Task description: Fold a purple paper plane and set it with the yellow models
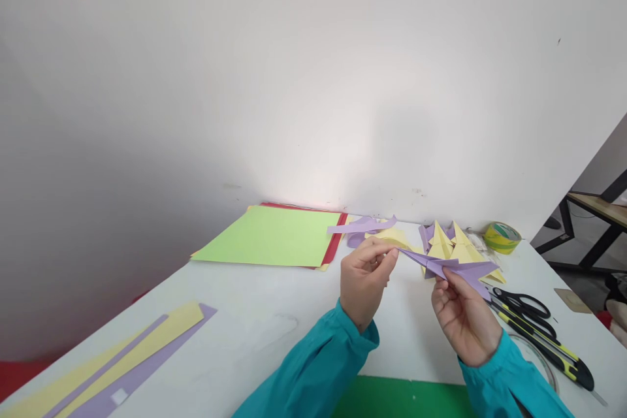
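Note:
A folded purple paper plane [470, 271] is held up above the white table between both hands. My left hand [365, 277] pinches its narrow tip between thumb and forefinger. Around the body of the plane my right hand [463, 317] is closed, thumb on top near the middle fold. Just behind it, several folded yellow paper planes [453, 248] lean near the wall, with a bit of purple folded paper beside them.
Light green paper [274, 235] tops a stack at the back. Yellow and purple paper strips [147, 356] lie front left. On the right are scissors [524, 307], a black-and-yellow utility knife [553, 346] and a tape roll [502, 237]. A green mat [401, 398] lies at the front edge.

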Demonstrator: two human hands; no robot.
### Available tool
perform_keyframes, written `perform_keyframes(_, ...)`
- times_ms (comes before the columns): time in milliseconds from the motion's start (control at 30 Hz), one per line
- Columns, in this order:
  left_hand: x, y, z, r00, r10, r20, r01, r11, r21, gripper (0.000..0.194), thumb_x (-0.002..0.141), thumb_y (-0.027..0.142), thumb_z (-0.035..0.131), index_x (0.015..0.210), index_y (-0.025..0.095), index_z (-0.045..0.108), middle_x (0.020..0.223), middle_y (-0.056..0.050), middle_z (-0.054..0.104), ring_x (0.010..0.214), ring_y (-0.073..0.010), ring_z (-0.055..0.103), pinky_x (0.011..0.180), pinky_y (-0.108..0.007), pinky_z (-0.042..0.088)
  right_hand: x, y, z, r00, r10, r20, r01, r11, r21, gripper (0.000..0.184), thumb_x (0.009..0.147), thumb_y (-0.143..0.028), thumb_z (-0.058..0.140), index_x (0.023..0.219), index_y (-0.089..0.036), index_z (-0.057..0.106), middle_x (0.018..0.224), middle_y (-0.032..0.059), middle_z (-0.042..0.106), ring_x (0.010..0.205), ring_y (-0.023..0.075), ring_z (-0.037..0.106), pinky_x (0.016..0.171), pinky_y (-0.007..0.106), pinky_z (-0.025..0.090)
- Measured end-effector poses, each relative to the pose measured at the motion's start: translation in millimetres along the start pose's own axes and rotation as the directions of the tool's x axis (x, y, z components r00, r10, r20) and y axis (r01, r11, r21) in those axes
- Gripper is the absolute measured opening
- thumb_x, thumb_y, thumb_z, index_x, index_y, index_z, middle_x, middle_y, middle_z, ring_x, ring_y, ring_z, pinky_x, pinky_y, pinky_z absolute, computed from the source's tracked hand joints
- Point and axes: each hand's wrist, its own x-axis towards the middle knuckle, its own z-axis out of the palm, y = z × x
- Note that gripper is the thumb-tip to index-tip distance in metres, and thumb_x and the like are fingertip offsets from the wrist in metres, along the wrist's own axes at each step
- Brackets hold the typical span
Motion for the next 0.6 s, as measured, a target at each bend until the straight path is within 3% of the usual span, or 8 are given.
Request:
perform_keyframes(333,0.9,-2.4,-0.6,0.999,-0.003,-0.033,0.005,0.998,0.058,0.012,0.073,0.024,0.06,0.068,0.016,0.067,0.06,0.0,0.051,0.047,-0.0078,0.042,0.04,-0.021,0.035,0.2,0.4,-0.2,1.0,0.005,0.011,-0.005,1.0,-0.006,0.014,0.07,0.0,0.058,0.078,-0.012,0.055,0.059,-0.0006,0.056,0.046,0.0054,0.051,0.043,0.016,0.048)
perform_keyframes(600,0.2,1.7,-1.7,1.0,-0.012,-0.027,0.015,0.995,0.097,0.034,0.077,0.028,0.052,0.044,0.018,0.055,0.047,-0.001,0.046,0.06,-0.0149,0.051,0.043,-0.022,0.037,2.9,-0.3,-0.8,1.0,-0.008,0.009,0.008,1.0,-0.007,0.016,0.069,0.0,0.058,0.079,-0.012,0.056,0.06,-0.0013,0.057,0.047,0.0051,0.052,0.044,0.015,0.048)
